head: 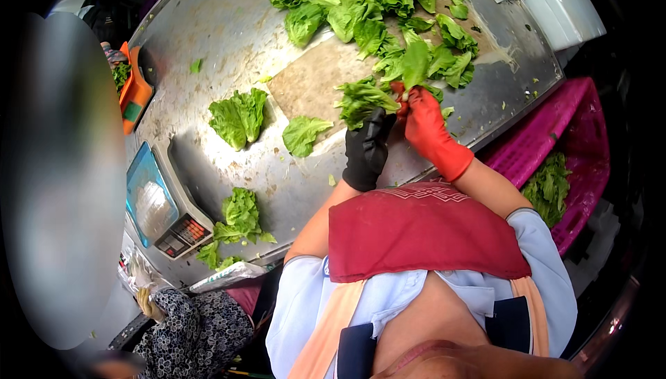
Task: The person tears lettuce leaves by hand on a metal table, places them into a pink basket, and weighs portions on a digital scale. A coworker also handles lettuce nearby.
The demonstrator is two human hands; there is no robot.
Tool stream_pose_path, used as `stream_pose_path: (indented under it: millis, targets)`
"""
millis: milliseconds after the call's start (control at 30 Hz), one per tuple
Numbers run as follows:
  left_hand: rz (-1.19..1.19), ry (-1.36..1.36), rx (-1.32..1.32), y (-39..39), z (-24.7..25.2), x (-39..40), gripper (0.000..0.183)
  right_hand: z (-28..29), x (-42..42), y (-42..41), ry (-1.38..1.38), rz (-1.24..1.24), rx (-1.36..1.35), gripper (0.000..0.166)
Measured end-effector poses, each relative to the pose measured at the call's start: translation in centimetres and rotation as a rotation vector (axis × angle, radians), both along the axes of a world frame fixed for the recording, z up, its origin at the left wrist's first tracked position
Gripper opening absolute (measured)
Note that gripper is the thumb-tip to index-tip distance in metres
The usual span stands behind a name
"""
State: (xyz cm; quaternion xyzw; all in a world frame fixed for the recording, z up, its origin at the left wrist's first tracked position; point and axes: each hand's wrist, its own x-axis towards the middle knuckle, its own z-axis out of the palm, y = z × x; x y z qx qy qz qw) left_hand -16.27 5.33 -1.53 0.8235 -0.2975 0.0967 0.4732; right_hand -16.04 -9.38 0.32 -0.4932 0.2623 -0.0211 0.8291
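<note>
My left hand (368, 151), in a black glove, is closed around the base of a leafy lettuce head (364, 100). Beside it, my right hand (429, 131) wears a red rubber glove and pinches the stem end of a loose green lettuce leaf (415, 64). The two hands nearly meet over the near side of the metal table (291, 212). A large pile of lettuce leaves (359, 9) lies beyond them, partly on a flat brown sheet (322, 74). To the left rest a lettuce head (239, 118) and a single leaf (304, 135).
A digital scale (174, 212) stands at the table's left, near more lettuce (242, 215). An orange container (136, 87) is at the far left edge. A magenta crate (583, 134) holding greens is at right, below a white container (554, 4). Another person's patterned sleeve (192, 327) is lower left.
</note>
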Motion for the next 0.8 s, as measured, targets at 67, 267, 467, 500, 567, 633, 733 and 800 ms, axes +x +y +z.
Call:
stream_pose_path:
  millis: [67, 267, 467, 500, 567, 633, 733, 800]
  targets:
    - [0.029, 0.084, -0.085, 0.4, 0.3, 0.1, 0.036, -0.6, 0.9, -1.5, -0.084, -0.079, 0.263, 0.032]
    - [0.174, 0.86, -1.05, 5.0, 3.0, 2.7, 0.041, 2.9, -0.4, -3.1, 0.26, 0.297, 0.368, 0.042]
    - [0.583, 0.317, 0.076, 15.0, 1.8, 6.2, 0.062, 1.9, -0.6, -1.7, 0.122, 0.654, 0.219, 0.041]
    - [0.747, 0.111, 0.55, 15.9, 1.5, 6.2, 0.073, 2.2, -0.2, -1.7, 0.078, 0.74, 0.198, 0.04]
    - [0.808, 0.168, 0.603, 16.3, 1.2, 6.2, 0.085, 3.9, 1.5, -0.8, 0.183, 0.811, 0.0, 0.039]
    - [0.875, 0.261, 0.534, 15.4, 2.5, 6.2, 0.08, 5.1, 3.4, -0.6, 0.144, 0.779, -0.26, 0.037]
    - [0.878, -0.029, 0.405, 15.6, 2.4, 6.2, 0.081, 3.7, 7.5, -1.4, 0.025, 0.568, -0.681, 0.034]
    - [0.892, -0.054, 0.332, 15.7, 4.0, 6.4, 0.078, 2.1, 11.5, -2.8, -0.274, 0.297, -0.978, 0.036]
